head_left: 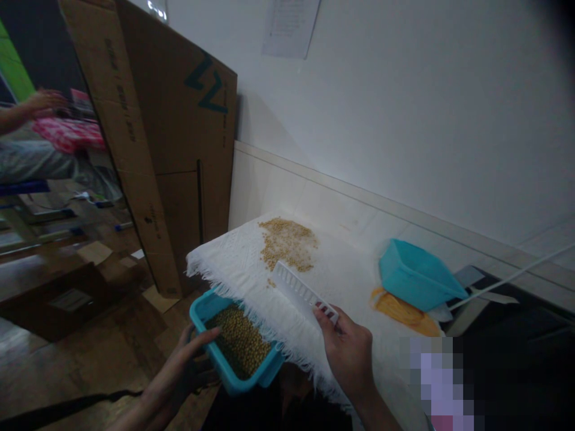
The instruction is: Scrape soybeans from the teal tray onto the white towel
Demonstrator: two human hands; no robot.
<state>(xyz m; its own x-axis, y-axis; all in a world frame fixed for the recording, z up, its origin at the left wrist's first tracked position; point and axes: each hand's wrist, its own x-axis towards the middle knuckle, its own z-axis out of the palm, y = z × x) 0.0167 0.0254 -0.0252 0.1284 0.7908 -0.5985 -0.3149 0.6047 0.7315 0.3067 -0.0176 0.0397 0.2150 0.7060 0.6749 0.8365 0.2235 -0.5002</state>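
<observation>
My left hand (182, 365) grips the near left rim of a teal tray (269, 372) partly filled with small tan beans (240, 341). It holds the tray just below the fringed front edge of a white cloth (345, 281). My right hand (348, 350) is closed on the end of a white slotted plastic scraper (302, 291), which lies on the cloth and points toward a loose pile of beans (287, 242) at the cloth's far left.
A second teal tray (415, 275) lies tipped on the cloth at right, beside a yellow heap (404, 311). A tall cardboard sheet (175, 143) stands at left. A white cable (512, 276) runs along the right. Another person's hand (42, 100) shows far left.
</observation>
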